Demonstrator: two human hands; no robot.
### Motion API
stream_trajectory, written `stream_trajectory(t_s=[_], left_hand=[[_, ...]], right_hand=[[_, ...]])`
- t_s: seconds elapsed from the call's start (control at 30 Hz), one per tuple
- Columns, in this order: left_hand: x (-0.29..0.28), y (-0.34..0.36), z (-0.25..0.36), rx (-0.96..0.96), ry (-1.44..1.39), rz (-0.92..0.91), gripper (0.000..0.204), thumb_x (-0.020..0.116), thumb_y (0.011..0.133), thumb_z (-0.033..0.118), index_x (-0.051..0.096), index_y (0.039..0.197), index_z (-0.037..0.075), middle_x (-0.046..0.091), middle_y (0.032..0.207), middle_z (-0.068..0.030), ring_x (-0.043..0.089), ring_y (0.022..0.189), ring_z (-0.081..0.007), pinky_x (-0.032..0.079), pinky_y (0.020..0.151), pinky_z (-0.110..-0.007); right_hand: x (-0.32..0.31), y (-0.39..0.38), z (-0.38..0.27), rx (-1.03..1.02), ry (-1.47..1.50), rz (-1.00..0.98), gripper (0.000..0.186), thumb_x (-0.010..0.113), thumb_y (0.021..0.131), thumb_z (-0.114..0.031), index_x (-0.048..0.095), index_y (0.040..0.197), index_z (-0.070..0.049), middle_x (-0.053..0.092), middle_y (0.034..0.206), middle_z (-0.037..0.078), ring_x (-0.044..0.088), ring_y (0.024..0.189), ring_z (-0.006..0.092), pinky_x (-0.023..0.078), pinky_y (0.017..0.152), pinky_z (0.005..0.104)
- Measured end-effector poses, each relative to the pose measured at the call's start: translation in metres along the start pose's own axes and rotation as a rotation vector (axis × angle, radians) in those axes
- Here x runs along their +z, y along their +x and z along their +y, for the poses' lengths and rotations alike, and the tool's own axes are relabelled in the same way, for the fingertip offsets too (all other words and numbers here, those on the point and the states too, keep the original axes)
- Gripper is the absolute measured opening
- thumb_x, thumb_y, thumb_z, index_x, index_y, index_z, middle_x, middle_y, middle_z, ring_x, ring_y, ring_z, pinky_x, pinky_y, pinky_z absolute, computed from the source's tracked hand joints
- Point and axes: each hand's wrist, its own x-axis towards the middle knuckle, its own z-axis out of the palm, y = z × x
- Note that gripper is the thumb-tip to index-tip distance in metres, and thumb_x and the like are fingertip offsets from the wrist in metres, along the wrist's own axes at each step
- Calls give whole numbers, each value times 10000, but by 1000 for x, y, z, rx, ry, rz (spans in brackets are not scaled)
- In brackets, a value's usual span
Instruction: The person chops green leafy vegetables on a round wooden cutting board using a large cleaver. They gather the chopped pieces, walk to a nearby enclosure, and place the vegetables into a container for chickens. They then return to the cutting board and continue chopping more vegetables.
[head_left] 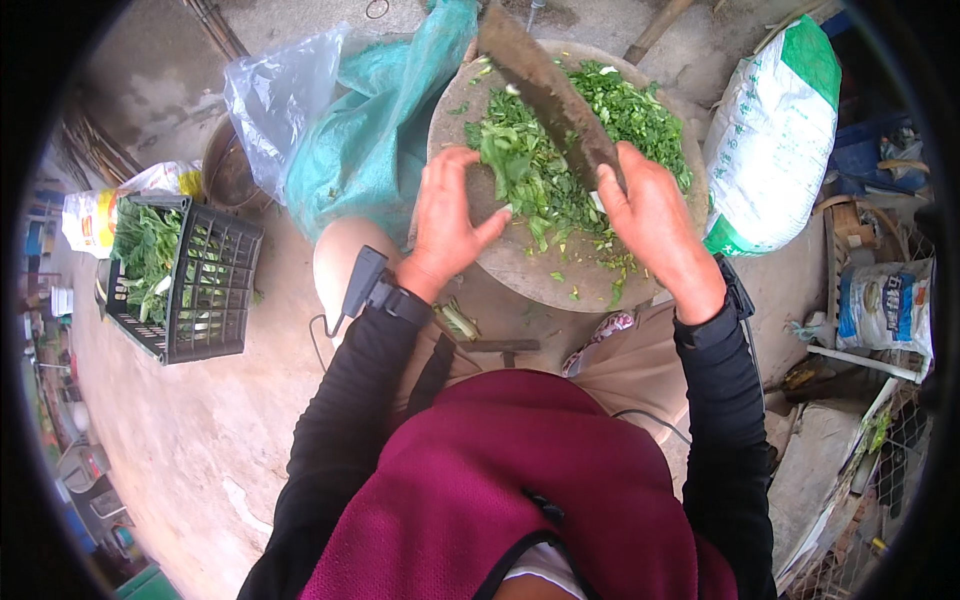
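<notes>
My right hand grips a large, dark-stained cleaver, its broad blade slanting up and left over the greens; the handle is mostly hidden by the fingers. Below the blade, chopped leafy greens cover much of a round grey chopping block. Longer, less finely cut leaves lie left of the blade. At the block's left side is my left hand, thumb spread away from the fingers, with nothing in its grasp. Its fingertips are close to these leaves; whether they touch cannot be made out.
A black plastic crate of whole greens stands on the floor at left. Crumpled teal sacking and a clear plastic bag lie beside the block. To its right leans a white-and-green sack. My knees flank the block's near side.
</notes>
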Motion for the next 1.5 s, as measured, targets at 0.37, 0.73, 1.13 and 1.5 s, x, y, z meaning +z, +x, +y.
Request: stream_trajectory(t_s=[0.37, 0.73, 1.13, 1.5], left_hand=[[35, 56, 1, -88, -225, 37, 336, 678, 703, -102, 590, 1011, 1, 558, 874, -97, 543, 665, -223, 467, 599, -336], [55, 94, 7, -5, -121, -29, 304, 706, 681, -90, 574, 924, 35, 575, 856, -101, 587, 696, -246, 488, 629, -362], [30, 67, -38, -170, -355, 121, 208, 572, 759, -113, 601, 930, 4, 614, 842, -95, 606, 685, -195, 507, 645, -305], [39, 52, -47, -374, -410, 140, 319, 615, 752, -71, 586, 1061, 1, 583, 981, -130, 604, 870, -261, 515, 786, -348]], right_hand=[[21, -22, 39, 325, 385, -95, 203, 650, 929, -146, 552, 976, 25, 564, 721, 165, 598, 658, 278, 470, 622, 422], [-12, -16, 2, 35, 197, 291, 191, 613, 963, -137, 529, 1092, -25, 581, 707, 186, 605, 618, 384, 466, 565, 458], [10, 6, -9, 66, 143, -18, 180, 577, 970, -148, 476, 973, 0, 581, 689, 239, 598, 656, 456, 466, 596, 522], [11, 18, -4, 31, -16, -104, 173, 598, 950, -138, 493, 990, -6, 597, 703, 240, 609, 678, 465, 477, 617, 520]])
